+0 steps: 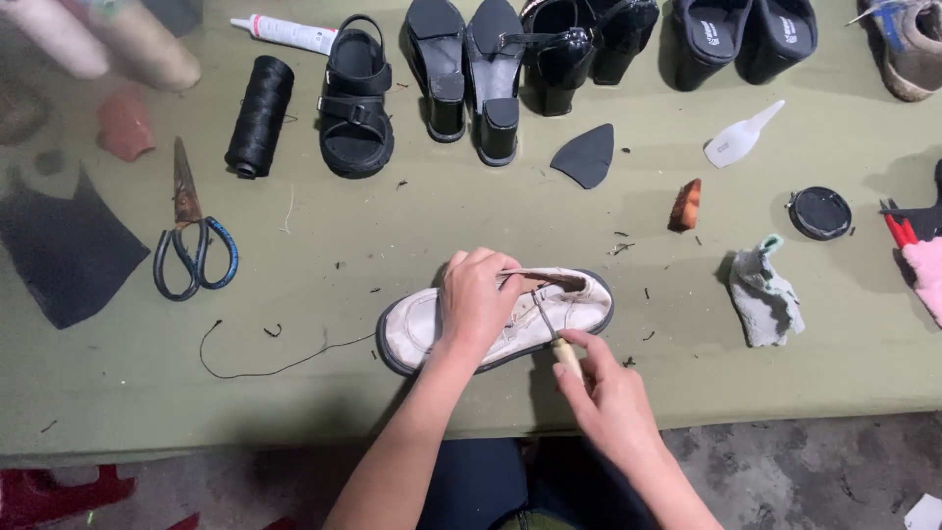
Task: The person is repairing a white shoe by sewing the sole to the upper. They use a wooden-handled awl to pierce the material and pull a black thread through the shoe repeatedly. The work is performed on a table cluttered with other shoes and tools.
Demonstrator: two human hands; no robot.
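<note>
While the left hand [478, 302] presses down, its grip closed over the middle of the white shoe [412, 334], the shoe's long axis runs left to right across the bench [687, 373]. The right hand [606, 388], just nearer the body, pinches an awl [549, 324] whose point angles up into the shoe's side.

Even, soft overhead light, faint shadows under objects, top-left corner blurred, centre sharp.
</note>
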